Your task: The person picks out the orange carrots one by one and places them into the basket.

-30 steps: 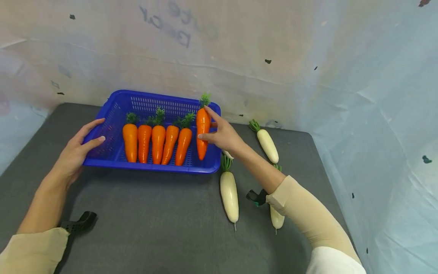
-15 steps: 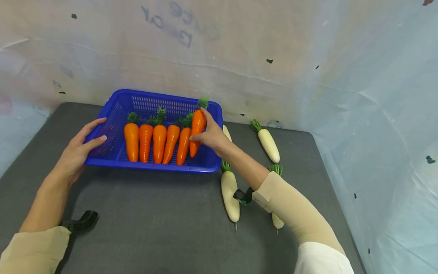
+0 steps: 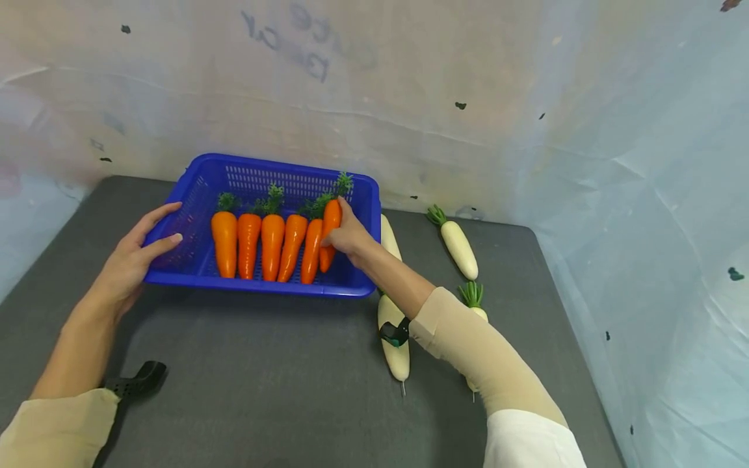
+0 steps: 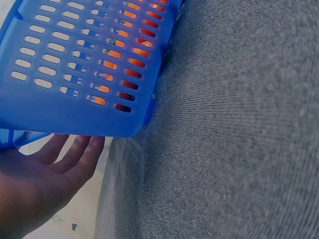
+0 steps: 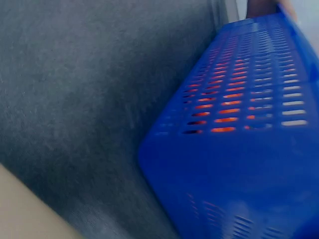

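A blue plastic basket (image 3: 350,287) with slotted walls stands at the back of the table. Several orange carrots (image 3: 272,246) with green tops lie side by side in it. My left hand (image 3: 130,255) grips the basket's left end, thumb and fingers at the rim; the left wrist view shows the fingers against the end wall (image 4: 75,117). Inside the basket, at the right end of the row, my right hand (image 3: 351,235) holds one carrot (image 3: 331,216) between thumb and fingers, beside its neighbour. In the right wrist view the basket wall (image 5: 234,169) hides that carrot.
White daikon radishes lie right of the basket: one (image 3: 459,248) at the back, one (image 3: 393,354) under the right forearm, another (image 3: 471,299) partly behind the sleeve, and one (image 3: 389,237) beside the basket. Plastic sheeting (image 3: 409,78) rises behind and to the right.
My right hand has moved left and lowered the carrot from the basket's right side down beside the row. The left hand and the basket stay in place.
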A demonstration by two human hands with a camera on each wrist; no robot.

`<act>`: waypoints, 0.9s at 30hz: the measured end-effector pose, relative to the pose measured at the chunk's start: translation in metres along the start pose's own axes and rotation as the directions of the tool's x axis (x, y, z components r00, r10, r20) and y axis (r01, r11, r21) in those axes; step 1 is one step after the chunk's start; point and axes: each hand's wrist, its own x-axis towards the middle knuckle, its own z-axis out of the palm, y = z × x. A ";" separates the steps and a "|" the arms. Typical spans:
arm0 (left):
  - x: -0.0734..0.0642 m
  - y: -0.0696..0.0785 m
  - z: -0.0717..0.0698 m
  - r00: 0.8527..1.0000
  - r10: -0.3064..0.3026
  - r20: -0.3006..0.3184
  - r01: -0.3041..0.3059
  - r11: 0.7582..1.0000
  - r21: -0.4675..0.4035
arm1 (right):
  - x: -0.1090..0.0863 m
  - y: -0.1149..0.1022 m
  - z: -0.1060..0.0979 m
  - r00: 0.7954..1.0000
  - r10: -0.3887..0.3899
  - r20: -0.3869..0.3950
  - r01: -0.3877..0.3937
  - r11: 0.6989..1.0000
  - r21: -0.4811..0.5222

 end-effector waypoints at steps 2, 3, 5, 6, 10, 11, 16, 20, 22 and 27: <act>0.000 -0.001 0.000 1.000 0.007 0.000 -0.007 1.000 -0.005 | 0.003 0.001 0.002 1.000 0.024 -0.006 -0.024 0.999 0.044; 0.000 -0.001 0.000 1.000 0.009 0.001 -0.009 1.000 -0.006 | 0.004 0.002 0.002 0.999 0.033 -0.008 -0.032 0.997 0.066; 0.001 -0.001 0.000 1.000 0.013 -0.001 -0.013 1.000 -0.007 | 0.005 0.001 0.002 0.999 0.052 -0.004 -0.051 0.994 0.100; 0.001 -0.001 0.000 1.000 0.013 -0.004 -0.013 1.000 -0.005 | 0.005 0.001 0.003 0.998 0.060 -0.005 -0.059 0.992 0.116; 0.001 -0.001 -0.001 1.000 0.007 -0.013 -0.007 1.000 0.010 | 0.007 0.001 0.003 0.997 0.074 -0.016 -0.071 0.990 0.122; 0.001 -0.001 -0.001 1.000 0.005 -0.014 -0.005 1.000 0.013 | 0.007 0.001 0.003 0.997 0.077 -0.023 -0.074 0.990 0.123; 0.001 0.000 -0.001 1.000 0.006 -0.014 -0.006 1.000 0.016 | 0.007 0.001 0.004 0.994 0.078 -0.081 -0.064 0.984 0.166; 0.000 0.001 -0.001 1.000 0.011 -0.007 -0.011 1.000 0.003 | 0.006 0.001 0.004 0.987 0.072 -0.145 -0.048 0.986 0.162; -0.001 0.001 -0.001 1.000 0.012 -0.004 -0.013 1.000 -0.003 | 0.004 0.001 0.005 0.984 0.071 -0.162 -0.047 0.987 0.151; -0.001 0.002 -0.001 1.000 0.012 -0.007 -0.012 1.000 0.005 | -0.002 0.000 0.003 0.982 0.054 -0.181 -0.028 0.989 0.145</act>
